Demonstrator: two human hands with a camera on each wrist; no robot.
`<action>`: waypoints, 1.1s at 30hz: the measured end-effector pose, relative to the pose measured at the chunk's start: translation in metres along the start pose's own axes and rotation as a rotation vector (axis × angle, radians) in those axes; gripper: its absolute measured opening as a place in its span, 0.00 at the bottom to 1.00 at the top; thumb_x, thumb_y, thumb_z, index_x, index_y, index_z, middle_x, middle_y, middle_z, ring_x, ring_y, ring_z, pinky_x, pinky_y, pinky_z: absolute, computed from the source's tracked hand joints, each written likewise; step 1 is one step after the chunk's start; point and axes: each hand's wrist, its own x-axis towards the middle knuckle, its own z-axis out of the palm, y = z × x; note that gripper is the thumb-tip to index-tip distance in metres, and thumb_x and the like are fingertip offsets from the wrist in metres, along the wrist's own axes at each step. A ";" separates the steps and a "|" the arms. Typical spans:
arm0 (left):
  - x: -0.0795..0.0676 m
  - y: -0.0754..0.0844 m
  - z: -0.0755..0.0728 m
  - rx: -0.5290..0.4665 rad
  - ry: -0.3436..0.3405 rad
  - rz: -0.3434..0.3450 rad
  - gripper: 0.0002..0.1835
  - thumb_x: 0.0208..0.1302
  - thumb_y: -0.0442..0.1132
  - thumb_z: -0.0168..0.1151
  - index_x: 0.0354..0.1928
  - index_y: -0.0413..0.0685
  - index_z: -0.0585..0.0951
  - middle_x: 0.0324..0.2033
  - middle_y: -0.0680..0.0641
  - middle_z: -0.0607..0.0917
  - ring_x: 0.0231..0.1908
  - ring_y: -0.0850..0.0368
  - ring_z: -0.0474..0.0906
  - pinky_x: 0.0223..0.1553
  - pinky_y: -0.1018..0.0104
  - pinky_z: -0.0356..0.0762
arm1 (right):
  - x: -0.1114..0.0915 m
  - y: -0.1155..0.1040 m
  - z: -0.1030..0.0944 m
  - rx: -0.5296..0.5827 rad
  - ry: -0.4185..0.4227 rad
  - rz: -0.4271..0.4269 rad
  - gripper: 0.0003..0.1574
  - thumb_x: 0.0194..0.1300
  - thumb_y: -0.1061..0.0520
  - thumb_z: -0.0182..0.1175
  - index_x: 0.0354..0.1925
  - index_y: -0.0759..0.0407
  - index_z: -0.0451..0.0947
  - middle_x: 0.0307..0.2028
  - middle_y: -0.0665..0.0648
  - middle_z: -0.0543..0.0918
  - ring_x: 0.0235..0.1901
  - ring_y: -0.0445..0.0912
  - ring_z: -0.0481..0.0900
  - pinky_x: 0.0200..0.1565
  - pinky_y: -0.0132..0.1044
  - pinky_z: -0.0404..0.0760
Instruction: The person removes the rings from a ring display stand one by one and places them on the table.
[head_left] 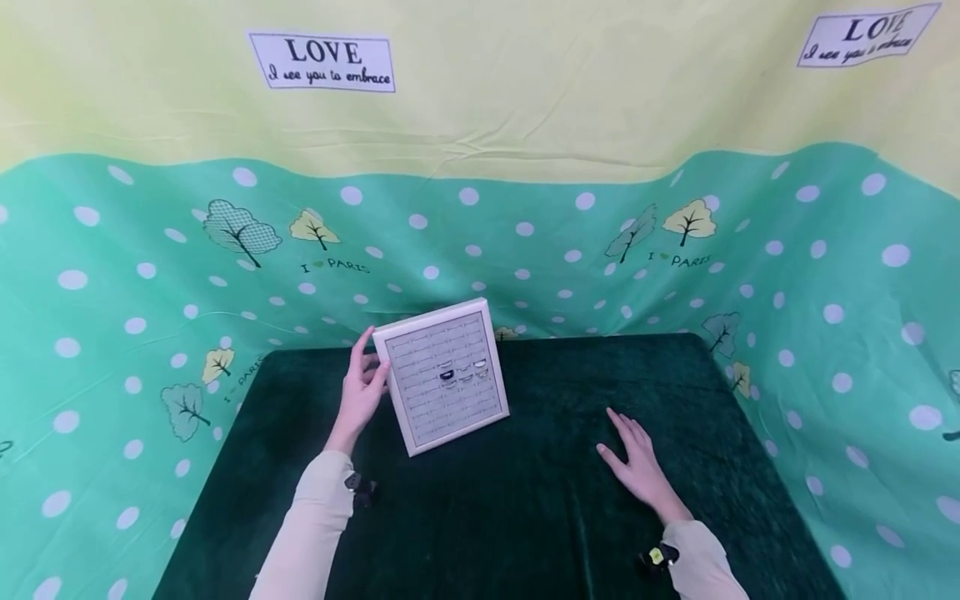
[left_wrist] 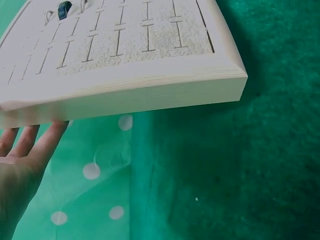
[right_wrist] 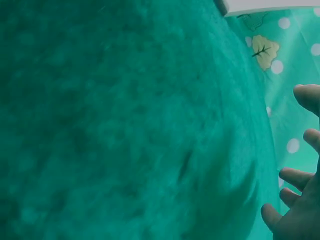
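Observation:
My left hand (head_left: 362,393) holds a white-framed ring display tray (head_left: 460,434) by its left side, thumb on the front. The tray stands tilted, its slotted pale pad facing me. Several rings sit in slots right of the pad's middle; one ring (head_left: 447,375) is dark, the others silvery. In the left wrist view, fingers (left_wrist: 45,145) reach behind the thick frame edge (left_wrist: 165,95), which hides their tips. Off to the right, my right hand (head_left: 639,468) is apart from the tray, fingers extended and holding nothing; the right wrist view shows those fingers (right_wrist: 297,177) spread.
A dark green velvety cloth (head_left: 525,517) covers the table. Behind and at both sides hangs a green and yellow curtain (head_left: 480,233) with white dots and printed trees, close behind the tray's upper edge.

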 end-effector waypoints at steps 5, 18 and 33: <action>-0.007 -0.004 -0.003 -0.020 0.008 -0.037 0.35 0.73 0.33 0.50 0.75 0.58 0.49 0.54 0.32 0.73 0.48 0.33 0.77 0.43 0.41 0.76 | 0.009 -0.010 0.005 0.025 0.009 -0.043 0.40 0.72 0.48 0.55 0.74 0.57 0.53 0.69 0.70 0.56 0.68 0.67 0.48 0.59 0.69 0.51; 0.002 0.010 -0.005 0.008 0.047 -0.004 0.30 0.72 0.30 0.50 0.71 0.45 0.53 0.59 0.30 0.68 0.54 0.32 0.72 0.51 0.37 0.69 | 0.031 -0.045 0.036 0.068 0.034 -0.117 0.36 0.70 0.49 0.58 0.71 0.53 0.60 0.64 0.63 0.66 0.62 0.58 0.63 0.57 0.62 0.63; 0.023 -0.011 0.002 -0.139 0.224 0.011 0.18 0.68 0.33 0.59 0.57 0.34 0.72 0.56 0.36 0.75 0.47 0.58 0.77 0.46 0.71 0.73 | 0.044 -0.092 0.083 0.110 -0.043 -0.060 0.30 0.68 0.56 0.60 0.65 0.57 0.67 0.54 0.59 0.74 0.52 0.58 0.73 0.49 0.52 0.74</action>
